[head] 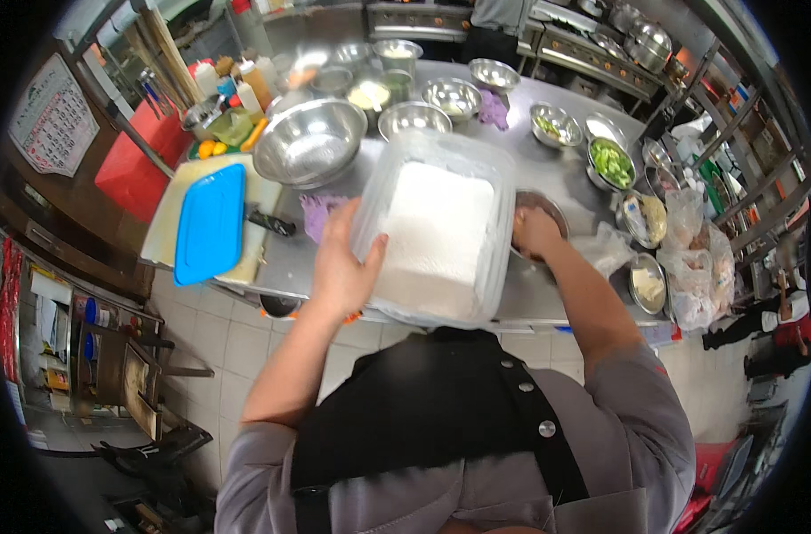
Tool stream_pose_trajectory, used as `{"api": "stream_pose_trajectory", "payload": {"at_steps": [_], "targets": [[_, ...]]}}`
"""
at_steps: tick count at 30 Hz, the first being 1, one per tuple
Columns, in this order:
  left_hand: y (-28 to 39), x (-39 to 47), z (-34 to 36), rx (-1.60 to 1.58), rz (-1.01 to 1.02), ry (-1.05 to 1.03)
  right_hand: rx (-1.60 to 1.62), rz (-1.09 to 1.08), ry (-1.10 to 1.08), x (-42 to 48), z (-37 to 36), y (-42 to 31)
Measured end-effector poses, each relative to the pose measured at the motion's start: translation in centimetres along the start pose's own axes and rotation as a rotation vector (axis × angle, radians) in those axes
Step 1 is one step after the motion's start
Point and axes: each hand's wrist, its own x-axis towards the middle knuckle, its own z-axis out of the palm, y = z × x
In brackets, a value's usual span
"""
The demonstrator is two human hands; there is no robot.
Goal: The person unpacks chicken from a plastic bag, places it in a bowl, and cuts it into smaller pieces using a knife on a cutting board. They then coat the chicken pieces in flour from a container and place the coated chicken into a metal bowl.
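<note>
My left hand grips the left side of a translucent plastic container, its thumb over the near part of that wall. White powder lies inside, and the container is held up at the table's front edge, its opening facing me. To its right, my right hand reaches into a metal bowl. The fingers are bent and partly hidden, so whether they hold anything is unclear. A blue plastic lid rests on a pale cutting board at the left, beside a black-handled utensil.
Behind the container on the steel table stand a large metal bowl and several smaller ones. Chopped greens fill a bowl at the right, near plastic bags. A purple cloth lies left of the container. A person stands across the table.
</note>
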Motion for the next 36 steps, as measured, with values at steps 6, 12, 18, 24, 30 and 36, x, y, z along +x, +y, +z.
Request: {"api": "stream_pose_trajectory", "payload": {"at_steps": [6,12,18,24,30,36], "targets": [[0.1,1.6,-0.4,0.119,-0.106,-0.099,1.274,0.16,-0.452,2.3,-2.0,2.2],[-0.9,1.9,0.5,0.09,-0.146,-0.131,1.508,0.215,-0.37,-0.4,-5.2,3.5],[-0.4,2.0,0.3,0.059,-0.202,-0.155,1.668,-0.178,-0.299,-1.4,-9.6,2.2],[-0.7,1.8,0.0,0.026,-0.198,-0.173,1.195,-0.394,-0.373,-1.2,-15.9,-9.1],[-1.6,1.7,0.2,0.074,-0.193,-0.143,0.444,-0.432,-0.449,1.2,-11.1,-16.8],[-1.2,1.4,0.0,0.069,-0.249,-0.149,0.194,-0.516,0.024,0.5,-12.9,-15.4]]}}
